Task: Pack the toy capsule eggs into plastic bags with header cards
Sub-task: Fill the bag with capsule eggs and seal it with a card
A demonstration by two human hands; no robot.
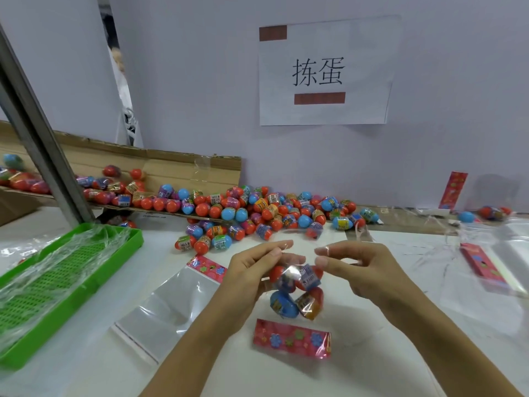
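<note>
Against a pale wall with a taped paper sign, the white table carries a flattened cardboard box, a green tray and a heap of capsule eggs — too many to count. One spare bag lies flat. The left hand and right hand pinch the mouth of a filled bag — four eggs inside, pink header card nearest.

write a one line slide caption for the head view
Both hands hold open a bag of capsule eggs.
</note>
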